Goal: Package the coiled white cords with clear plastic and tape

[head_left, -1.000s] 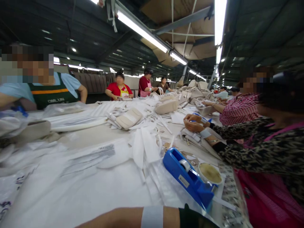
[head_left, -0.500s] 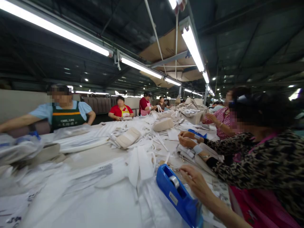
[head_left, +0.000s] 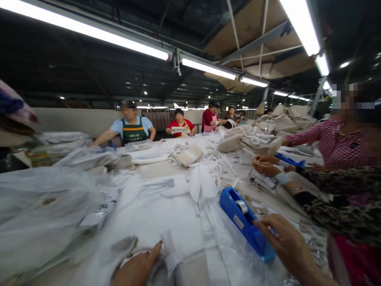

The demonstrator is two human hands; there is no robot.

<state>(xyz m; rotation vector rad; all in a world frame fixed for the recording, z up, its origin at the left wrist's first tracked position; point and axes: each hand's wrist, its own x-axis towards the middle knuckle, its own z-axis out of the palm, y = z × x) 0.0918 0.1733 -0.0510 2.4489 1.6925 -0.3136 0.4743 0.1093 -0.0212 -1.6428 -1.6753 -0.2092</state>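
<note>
Right hand at blue tape dispenser — left hand beside pale material, partly blurred.

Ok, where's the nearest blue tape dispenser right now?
In the head view, the tape dispenser sits right of centre, with your right hand at its right side and white sheets to its left.

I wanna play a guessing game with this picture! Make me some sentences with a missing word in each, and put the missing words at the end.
1. The nearest tape dispenser is coloured ____, and the right hand is beside it.
2. The hand at the bottom, farther from that dispenser, is the camera wearer's ____ hand.
3. The dark green apron has a stripe coloured ____.

Missing words: blue; left; orange.
</note>
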